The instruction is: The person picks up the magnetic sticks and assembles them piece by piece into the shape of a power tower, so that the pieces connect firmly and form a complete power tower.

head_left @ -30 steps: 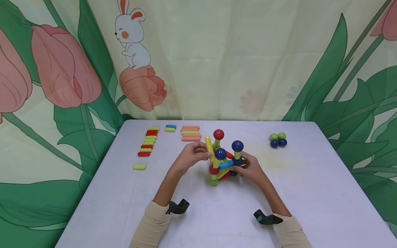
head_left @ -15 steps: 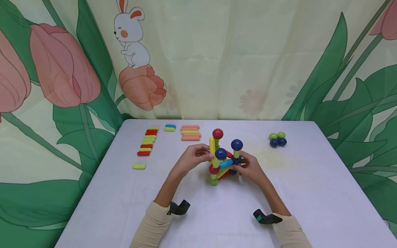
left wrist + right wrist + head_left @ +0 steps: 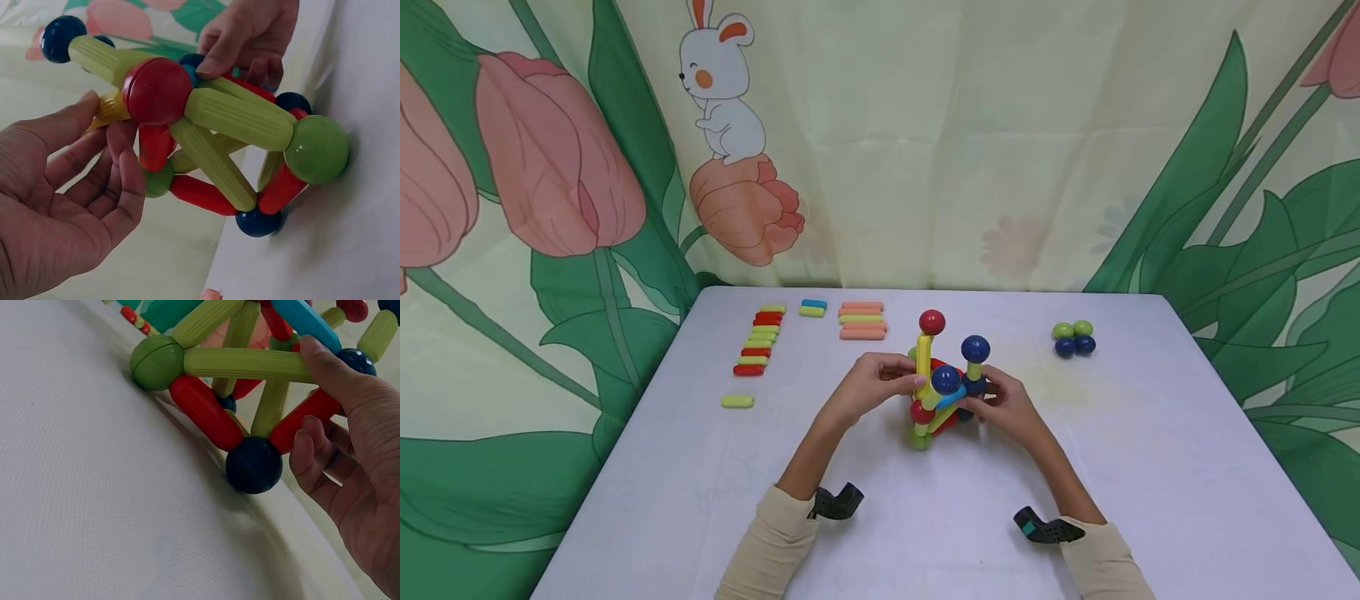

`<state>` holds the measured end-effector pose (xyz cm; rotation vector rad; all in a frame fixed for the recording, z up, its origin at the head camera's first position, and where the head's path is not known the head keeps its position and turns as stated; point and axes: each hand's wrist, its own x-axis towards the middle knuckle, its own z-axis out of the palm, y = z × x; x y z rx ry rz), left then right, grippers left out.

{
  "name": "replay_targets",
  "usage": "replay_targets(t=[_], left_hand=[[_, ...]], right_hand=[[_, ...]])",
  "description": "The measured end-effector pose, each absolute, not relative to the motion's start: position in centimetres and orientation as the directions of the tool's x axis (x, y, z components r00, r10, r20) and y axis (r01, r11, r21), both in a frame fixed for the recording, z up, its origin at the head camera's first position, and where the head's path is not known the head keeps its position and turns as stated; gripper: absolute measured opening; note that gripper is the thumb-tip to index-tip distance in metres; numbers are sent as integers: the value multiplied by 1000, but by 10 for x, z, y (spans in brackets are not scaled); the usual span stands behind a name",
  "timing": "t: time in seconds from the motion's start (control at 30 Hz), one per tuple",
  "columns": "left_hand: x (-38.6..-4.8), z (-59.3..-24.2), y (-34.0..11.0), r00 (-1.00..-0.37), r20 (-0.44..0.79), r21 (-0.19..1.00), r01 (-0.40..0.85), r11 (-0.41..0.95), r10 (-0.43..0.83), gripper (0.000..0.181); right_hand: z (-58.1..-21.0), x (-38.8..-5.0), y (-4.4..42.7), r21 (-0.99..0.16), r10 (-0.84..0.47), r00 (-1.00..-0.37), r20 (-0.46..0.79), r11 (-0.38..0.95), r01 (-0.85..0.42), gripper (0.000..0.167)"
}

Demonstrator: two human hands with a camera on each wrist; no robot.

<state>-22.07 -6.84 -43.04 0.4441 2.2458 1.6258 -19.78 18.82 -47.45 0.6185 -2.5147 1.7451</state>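
One frame of rods and balls (image 3: 944,417), held between two hands near the middle of the table: ridged, blunt-ended rods in lime, red and blue; balls smooth and glossy, in red, green and navy, a seam ringing one green ball (image 3: 157,362).

One yellow rod (image 3: 923,368), ridged, roughly upright at the frame's left side; pinched between thumb and fingers of the left hand (image 3: 874,388). I cannot tell whether both its ends touch balls.

One right hand (image 3: 1007,407), gripping the frame's right corner, thumb against the blue rod (image 3: 306,324), other fingers curled beneath.

One table (image 3: 1120,467), covered in white, finely woven cloth. Upon it: a column of short red and lime rods (image 3: 760,337); one lone lime rod (image 3: 737,402); a blue-and-lime pair (image 3: 813,308); a stack of salmon rods (image 3: 862,333) including one lime; four shiny balls (image 3: 1074,339), two green, two navy, clustered at far right.

One softly creased curtain (image 3: 1022,150) behind, printed with tulips and a rabbit.

Two beige sleeves (image 3: 769,537), plain.
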Motion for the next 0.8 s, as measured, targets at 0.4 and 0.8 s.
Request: replay_targets(t=[0.4,0.8], left_hand=[[-247,-413,-55,-864,261,894,385,231,430,67],[-255,-414,-58,-850,264,893,393,217,456,56]], right_hand=[[-469,-194,188,-893,-299,-927,225,318,-319,36],[-469,-193,186,-885,-307,-922,235,325,-333,35]])
